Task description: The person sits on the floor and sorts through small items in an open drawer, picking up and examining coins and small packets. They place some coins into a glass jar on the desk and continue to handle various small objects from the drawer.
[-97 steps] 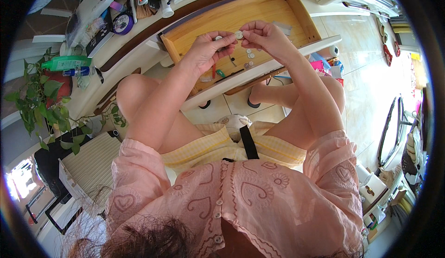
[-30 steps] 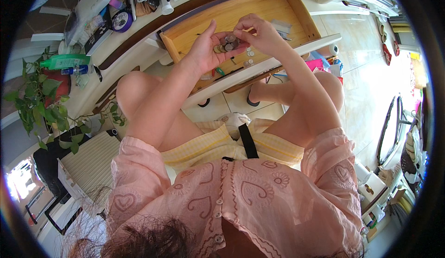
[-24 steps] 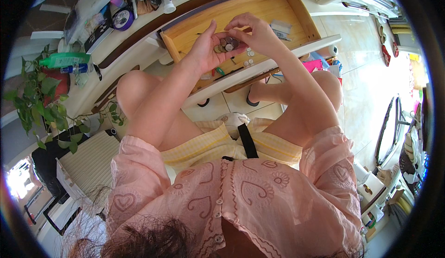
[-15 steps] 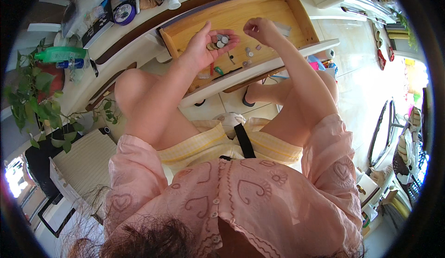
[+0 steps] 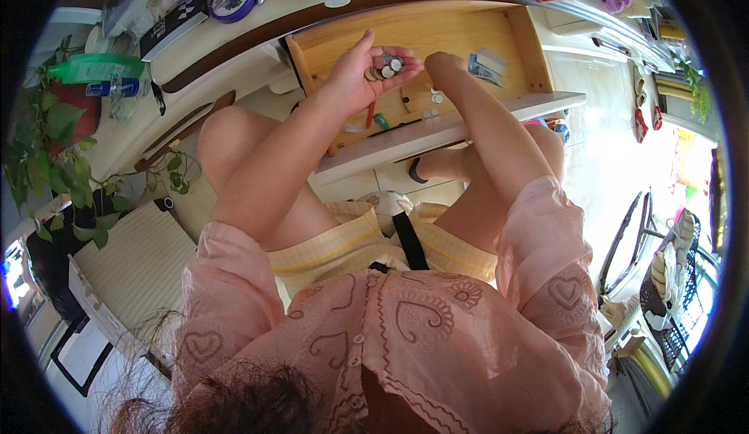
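Palm up over the open wooden drawer (image 5: 460, 28), my left hand (image 5: 353, 81) cradles several coins (image 5: 388, 67), silver and brass-coloured, near its fingers. Its thumb points up and away from them. My right hand (image 5: 445, 69) is beside the left fingertips, its fingers curled in. The back of the hand hides whatever they may pinch. Below the right hand, a few loose coins (image 5: 431, 113) lie on the drawer bottom. A red stick-like item (image 5: 370, 113) and a small green object (image 5: 381, 121) lie below my left hand.
A flat plastic packet (image 5: 488, 66) lies at the drawer's right. The white drawer front (image 5: 538, 106) runs beneath both forearms. On the desktop behind are a purple roll of tape (image 5: 232, 0) and a black box (image 5: 173, 25). A green bottle (image 5: 95, 68) and a trailing plant (image 5: 66, 134) are left.
My right hand has come closer to the left fingertips, with its fingers curled. My left hand still holds the coins. The whole view has shifted slightly.
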Motion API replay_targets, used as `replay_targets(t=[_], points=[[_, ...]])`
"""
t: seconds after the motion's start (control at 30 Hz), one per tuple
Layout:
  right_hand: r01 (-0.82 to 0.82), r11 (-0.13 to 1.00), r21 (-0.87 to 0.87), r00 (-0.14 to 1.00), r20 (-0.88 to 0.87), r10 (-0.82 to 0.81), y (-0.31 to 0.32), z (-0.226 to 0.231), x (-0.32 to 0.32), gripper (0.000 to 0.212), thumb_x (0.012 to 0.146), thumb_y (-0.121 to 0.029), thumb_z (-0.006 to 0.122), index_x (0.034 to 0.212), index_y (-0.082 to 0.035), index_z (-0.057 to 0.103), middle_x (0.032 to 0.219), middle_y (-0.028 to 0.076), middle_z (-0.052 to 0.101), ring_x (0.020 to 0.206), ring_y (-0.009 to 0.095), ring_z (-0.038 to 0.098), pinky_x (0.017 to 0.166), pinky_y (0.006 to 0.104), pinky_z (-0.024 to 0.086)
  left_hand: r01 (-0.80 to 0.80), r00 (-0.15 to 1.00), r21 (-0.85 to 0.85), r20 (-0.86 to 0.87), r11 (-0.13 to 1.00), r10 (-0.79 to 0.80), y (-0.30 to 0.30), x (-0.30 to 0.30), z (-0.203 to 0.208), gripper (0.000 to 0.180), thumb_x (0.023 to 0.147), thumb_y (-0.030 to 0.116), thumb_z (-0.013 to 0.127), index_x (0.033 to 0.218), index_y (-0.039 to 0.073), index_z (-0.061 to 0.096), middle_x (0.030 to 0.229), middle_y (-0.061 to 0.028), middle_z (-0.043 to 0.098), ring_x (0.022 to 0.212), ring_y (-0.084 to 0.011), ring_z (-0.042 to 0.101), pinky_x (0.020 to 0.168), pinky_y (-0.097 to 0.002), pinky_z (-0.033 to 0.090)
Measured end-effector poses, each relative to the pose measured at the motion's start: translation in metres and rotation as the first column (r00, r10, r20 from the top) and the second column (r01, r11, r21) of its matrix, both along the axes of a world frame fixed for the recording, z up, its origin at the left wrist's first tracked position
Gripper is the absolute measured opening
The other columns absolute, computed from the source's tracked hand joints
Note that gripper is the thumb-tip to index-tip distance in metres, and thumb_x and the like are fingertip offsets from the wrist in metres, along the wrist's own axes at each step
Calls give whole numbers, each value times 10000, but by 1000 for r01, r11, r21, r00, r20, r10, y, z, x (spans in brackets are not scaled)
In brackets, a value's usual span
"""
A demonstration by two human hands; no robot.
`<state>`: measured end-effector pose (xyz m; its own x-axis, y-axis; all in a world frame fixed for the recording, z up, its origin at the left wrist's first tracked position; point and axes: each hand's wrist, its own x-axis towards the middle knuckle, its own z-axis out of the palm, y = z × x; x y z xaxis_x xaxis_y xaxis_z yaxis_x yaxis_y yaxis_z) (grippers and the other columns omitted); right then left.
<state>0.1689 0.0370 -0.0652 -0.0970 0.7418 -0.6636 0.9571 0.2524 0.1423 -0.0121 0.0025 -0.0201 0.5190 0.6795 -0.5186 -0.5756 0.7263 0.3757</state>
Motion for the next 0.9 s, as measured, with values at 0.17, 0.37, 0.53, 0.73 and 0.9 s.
replay_targets(t=[0.17,0.37,0.53,0.73,0.9], points=[[97,990,-104,992,85,-88,0,-18,2,268,799,-155,571,1059,-111,617,1141,88,570,1023,260,567,770,385,489,-27,995,-25,91,999,29,1,2,-3,628,940,411,220,963,-155,490,952,-247,541,975,-373,539,870,-415,480],[111,992,-57,993,33,-109,-1,-28,-2,287,807,-182,560,1084,-119,605,1144,70,571,1027,253,565,752,398,493,-11,998,-22,54,1000,12,3,0,-1,633,936,423,216,1049,-141,480,1064,-264,523,1058,-342,501,919,-382,436],[185,982,-30,983,6,-185,-2,-33,-7,289,812,-207,555,1081,-113,605,1129,66,580,1022,248,568,741,392,497,-40,995,-33,87,999,43,2,2,-3,633,936,421,229,988,-154,488,1002,-257,525,1008,-364,522,895,-406,459],[139,989,-44,990,-7,-139,-2,-50,3,320,800,-261,566,1084,-118,605,1137,73,575,1036,228,561,789,365,478,-32,995,-26,89,999,34,2,6,1,623,935,415,240,1015,-154,482,1039,-257,518,1033,-354,512,906,-398,450],[-41,998,-52,993,-113,35,-7,-42,-1,277,779,-236,562,1031,-139,624,1075,106,593,994,256,573,791,357,474,-24,997,0,75,1000,24,2,7,6,633,933,420,231,1044,-152,479,1076,-258,514,1055,-346,504,924,-386,437]])
